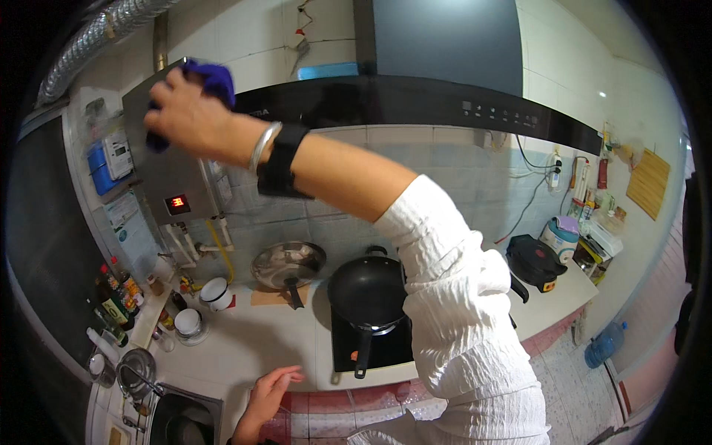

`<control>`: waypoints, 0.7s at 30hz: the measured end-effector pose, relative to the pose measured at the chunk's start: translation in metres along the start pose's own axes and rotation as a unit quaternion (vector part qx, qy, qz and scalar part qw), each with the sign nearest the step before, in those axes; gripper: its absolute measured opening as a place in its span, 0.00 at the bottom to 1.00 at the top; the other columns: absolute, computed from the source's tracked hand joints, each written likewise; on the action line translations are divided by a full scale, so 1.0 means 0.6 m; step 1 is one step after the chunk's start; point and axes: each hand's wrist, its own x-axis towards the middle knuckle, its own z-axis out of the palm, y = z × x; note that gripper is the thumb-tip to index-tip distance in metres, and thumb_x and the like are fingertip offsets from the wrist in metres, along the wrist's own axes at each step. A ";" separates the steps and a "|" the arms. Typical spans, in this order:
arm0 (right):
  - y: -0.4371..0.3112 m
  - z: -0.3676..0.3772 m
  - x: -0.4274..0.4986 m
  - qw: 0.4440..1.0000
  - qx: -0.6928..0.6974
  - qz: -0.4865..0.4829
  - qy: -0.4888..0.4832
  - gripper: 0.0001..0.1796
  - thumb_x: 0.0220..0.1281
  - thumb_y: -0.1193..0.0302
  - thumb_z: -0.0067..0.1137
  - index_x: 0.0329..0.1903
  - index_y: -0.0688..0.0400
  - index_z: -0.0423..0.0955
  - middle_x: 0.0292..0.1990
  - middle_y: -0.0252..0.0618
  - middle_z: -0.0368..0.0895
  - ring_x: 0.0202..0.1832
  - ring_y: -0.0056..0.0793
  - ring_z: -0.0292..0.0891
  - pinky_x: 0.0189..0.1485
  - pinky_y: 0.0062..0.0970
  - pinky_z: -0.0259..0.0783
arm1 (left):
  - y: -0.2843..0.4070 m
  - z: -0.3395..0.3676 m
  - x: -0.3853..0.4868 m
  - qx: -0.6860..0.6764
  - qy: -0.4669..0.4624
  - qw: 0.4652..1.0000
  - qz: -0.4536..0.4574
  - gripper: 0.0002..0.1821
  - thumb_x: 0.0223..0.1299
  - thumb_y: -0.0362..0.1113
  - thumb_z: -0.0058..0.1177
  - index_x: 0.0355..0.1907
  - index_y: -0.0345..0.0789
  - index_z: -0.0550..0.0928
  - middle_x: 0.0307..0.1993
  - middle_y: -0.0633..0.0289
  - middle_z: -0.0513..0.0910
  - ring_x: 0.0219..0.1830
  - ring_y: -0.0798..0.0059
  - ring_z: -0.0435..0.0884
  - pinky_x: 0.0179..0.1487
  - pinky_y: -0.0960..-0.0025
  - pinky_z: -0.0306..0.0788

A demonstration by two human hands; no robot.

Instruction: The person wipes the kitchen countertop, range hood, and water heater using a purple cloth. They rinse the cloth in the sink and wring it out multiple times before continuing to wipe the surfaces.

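Note:
My right hand (192, 114) is raised at the upper left, its fingers closed on a dark blue cloth (217, 80). The cloth lies against the front of a grey water heater (167, 161) with a lit red display, beside the left end of the black range hood (417, 103). A silver bangle and a black band circle that wrist. Low in the view, my left hand (270, 392) hangs by the counter's front edge with fingers apart and nothing in it. A black wok (367, 289) stands on the dark hob (342, 347) under my right arm.
A steel lid (288, 264) leans on the tiled wall. White enamel pots (216, 293) and several bottles (114, 306) stand left, above the sink (217, 417). Pipes run below the heater. A black electric appliance (534, 261) and a rice cooker (560, 239) occupy the right counter.

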 end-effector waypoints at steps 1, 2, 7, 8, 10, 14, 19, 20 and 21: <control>0.028 -0.008 -0.007 0.998 -0.042 0.021 -0.033 0.11 0.53 0.68 0.55 0.40 0.51 0.80 0.45 0.43 0.74 0.51 0.48 0.68 0.49 0.45 0.69 | -0.006 -0.003 -0.001 0.005 0.007 1.000 -0.024 0.17 0.73 0.36 0.40 0.55 0.28 0.76 0.43 0.57 0.83 0.46 0.74 0.79 0.54 0.72 0.69; 0.059 -0.018 -0.019 0.986 -0.020 0.074 -0.147 0.14 0.53 0.64 0.55 0.42 0.53 0.80 0.45 0.47 0.77 0.52 0.47 0.70 0.51 0.45 0.68 | -0.012 -0.004 0.003 -0.018 0.012 1.000 -0.015 0.17 0.73 0.37 0.39 0.54 0.28 0.76 0.43 0.56 0.83 0.46 0.74 0.80 0.54 0.72 0.69; 0.220 -0.107 -0.105 0.897 0.219 0.228 -0.310 0.24 0.61 0.61 0.49 0.58 0.57 0.71 0.50 0.53 0.78 0.50 0.47 0.75 0.55 0.37 0.68 | -0.011 0.040 0.062 -0.055 -0.060 0.997 -0.006 0.18 0.73 0.38 0.38 0.54 0.27 0.76 0.42 0.56 0.83 0.45 0.74 0.80 0.55 0.71 0.69; 0.243 -0.134 -0.132 0.875 0.237 0.279 -0.316 0.24 0.61 0.61 0.49 0.58 0.59 0.70 0.49 0.53 0.79 0.50 0.47 0.75 0.55 0.38 0.67 | -0.004 0.054 0.074 -0.048 -0.082 0.995 0.002 0.19 0.74 0.38 0.38 0.54 0.27 0.76 0.42 0.56 0.83 0.45 0.74 0.80 0.55 0.71 0.69; 0.306 -0.216 -0.197 0.883 0.166 0.237 -0.369 0.25 0.65 0.58 0.47 0.59 0.59 0.69 0.49 0.50 0.78 0.52 0.43 0.73 0.56 0.36 0.66 | 0.013 0.083 0.101 -0.030 -0.110 0.993 -0.006 0.19 0.73 0.38 0.38 0.55 0.27 0.75 0.42 0.56 0.83 0.46 0.74 0.79 0.55 0.71 0.69; 0.446 -0.419 -0.361 0.834 0.063 0.274 -0.475 0.24 0.74 0.58 0.35 0.59 0.60 0.70 0.60 0.44 0.70 0.55 0.35 0.71 0.62 0.33 0.66 | 0.045 0.140 0.151 -0.049 -0.162 0.985 -0.012 0.18 0.73 0.36 0.38 0.55 0.25 0.75 0.43 0.54 0.83 0.46 0.73 0.79 0.55 0.71 0.69; 0.657 -0.658 -0.600 0.761 0.052 0.442 -0.472 0.23 0.70 0.56 0.42 0.58 0.57 0.72 0.56 0.41 0.76 0.54 0.32 0.71 0.61 0.37 0.64 | 0.066 0.216 0.210 -0.065 -0.212 0.975 -0.004 0.19 0.74 0.35 0.37 0.55 0.24 0.74 0.43 0.53 0.82 0.47 0.71 0.80 0.56 0.69 0.71; 0.689 -0.699 -0.646 0.771 0.046 0.418 -0.478 0.21 0.69 0.59 0.42 0.56 0.58 0.73 0.54 0.41 0.77 0.53 0.31 0.72 0.60 0.34 0.65 | 0.066 0.230 0.219 -0.068 -0.219 0.973 -0.016 0.19 0.74 0.36 0.37 0.55 0.25 0.74 0.43 0.53 0.82 0.47 0.71 0.80 0.55 0.69 0.72; 0.718 -0.735 -0.685 0.759 0.042 0.426 -0.491 0.19 0.69 0.62 0.43 0.54 0.58 0.73 0.51 0.40 0.79 0.52 0.30 0.73 0.59 0.30 0.66 | 0.064 0.240 0.225 -0.058 -0.218 0.973 -0.041 0.19 0.74 0.36 0.37 0.55 0.25 0.74 0.44 0.53 0.82 0.47 0.71 0.81 0.55 0.69 0.72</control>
